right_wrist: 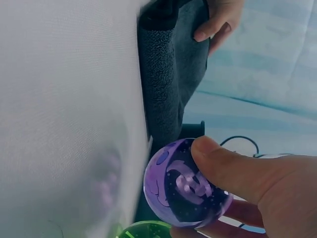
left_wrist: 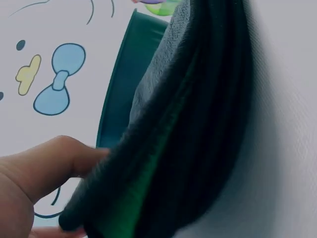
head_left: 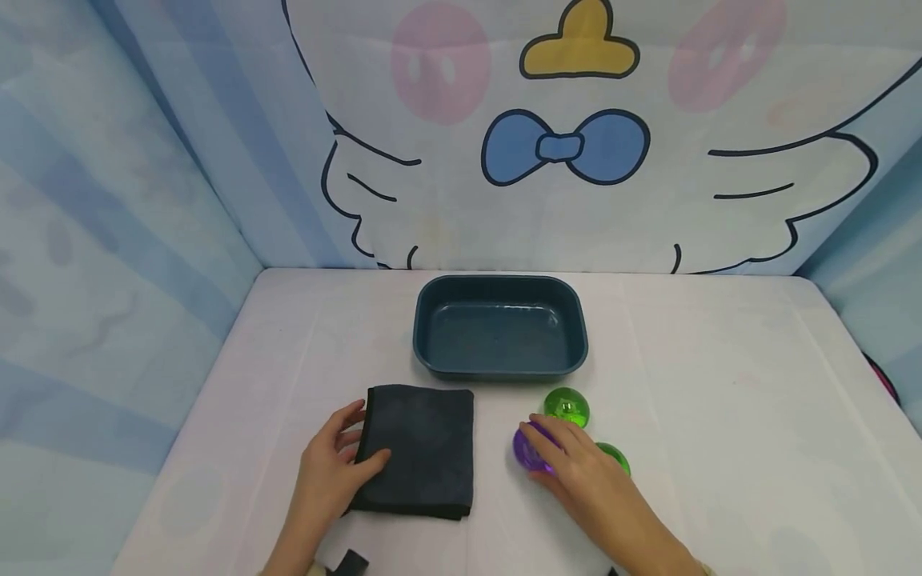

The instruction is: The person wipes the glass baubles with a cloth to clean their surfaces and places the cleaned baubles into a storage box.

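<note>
A folded dark grey cloth [head_left: 421,452] lies on the table, its layered edge [left_wrist: 163,129] lifted in the left wrist view. My left hand [head_left: 331,460] grips it by the left side, thumb on top and the other fingers partly hidden behind the edge. In my right hand [head_left: 587,480] is a glossy purple ball [right_wrist: 185,183], held between thumb and fingers; the right wrist view shows it close to the tabletop. Just beyond it sits a clear green ball [head_left: 567,406]. A second green ball [head_left: 614,457] is partly covered by the right hand.
Behind the cloth and balls stands a dark teal rectangular basin [head_left: 500,372] with nothing in it. A white cloth covers the table [head_left: 735,416]. Printed fabric walls [head_left: 562,216] enclose the back and both sides.
</note>
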`<state>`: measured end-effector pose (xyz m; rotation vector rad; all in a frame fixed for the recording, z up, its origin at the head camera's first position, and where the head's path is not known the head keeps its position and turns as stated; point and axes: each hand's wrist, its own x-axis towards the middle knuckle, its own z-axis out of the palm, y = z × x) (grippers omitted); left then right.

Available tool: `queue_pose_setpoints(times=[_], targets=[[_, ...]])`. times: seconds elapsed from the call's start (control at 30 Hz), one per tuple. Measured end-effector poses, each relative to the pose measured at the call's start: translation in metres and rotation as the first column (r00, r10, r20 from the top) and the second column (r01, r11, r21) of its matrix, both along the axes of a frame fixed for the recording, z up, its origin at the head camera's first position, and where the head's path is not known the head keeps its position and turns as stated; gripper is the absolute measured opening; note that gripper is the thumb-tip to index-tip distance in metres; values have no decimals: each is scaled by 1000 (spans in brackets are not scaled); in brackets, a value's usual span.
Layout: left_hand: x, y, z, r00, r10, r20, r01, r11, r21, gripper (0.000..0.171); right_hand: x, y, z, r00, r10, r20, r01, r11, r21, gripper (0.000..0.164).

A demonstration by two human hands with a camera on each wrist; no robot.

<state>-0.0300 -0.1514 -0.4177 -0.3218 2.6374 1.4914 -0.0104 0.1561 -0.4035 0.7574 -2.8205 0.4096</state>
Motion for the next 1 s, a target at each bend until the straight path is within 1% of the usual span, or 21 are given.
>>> queue_pose_setpoints(times=[0.1, 0.17, 0.33, 0.43, 0.57, 0.63, 0.7, 0.73, 0.87, 0.93, 1.0], targets=[[-1, 0, 0, 1000, -7, 17, 6, 999, 40, 74, -2, -1, -1, 999, 11, -32, -11, 1000, -21, 59], [-1, 0, 1, 1000, -12, 14, 11, 999, 41, 74, -3, -1, -1, 998, 20, -53, -22, 999, -44, 58], [0, 2, 3, 999, -21, -26, 22, 999, 29, 71, -6, -3, -1, 995, 36, -91, -45, 995, -91, 59], [2, 4, 5, 998, -37, -55, 40, 998, 51, 70, -6, -5, -1, 995, 35, -93, -45, 993, -108, 61], [5, 9, 10, 996, -34, -79, 46, 988, 147, 71, -8, -8, 1, 996, 43, -81, -55, 986, -157, 64], [6, 13, 14, 997, -27, -71, 42, 974, 221, 72, -9, -10, 4, 996, 53, -77, -68, 977, -201, 64], [6, 16, 19, 998, -23, -52, 37, 956, 291, 73, -11, -12, 7, 996, 58, -71, -74, 967, -245, 65], [7, 18, 22, 999, -21, -41, 33, 948, 316, 73, -11, -13, 8, 996, 57, -64, -72, 961, -266, 66], [8, 25, 34, 1000, -3, -17, 9, 925, 381, 69, -14, -17, 12, 998, 64, -25, -69, 943, -326, 70], [9, 30, 40, 1000, -5, -17, 11, 913, 409, 66, -14, -19, 13, 997, 71, -18, -73, 937, -341, 72], [10, 35, 45, 1000, -14, -22, 23, 895, 446, 63, -15, -21, 13, 996, 82, -29, -87, 932, -352, 71]])
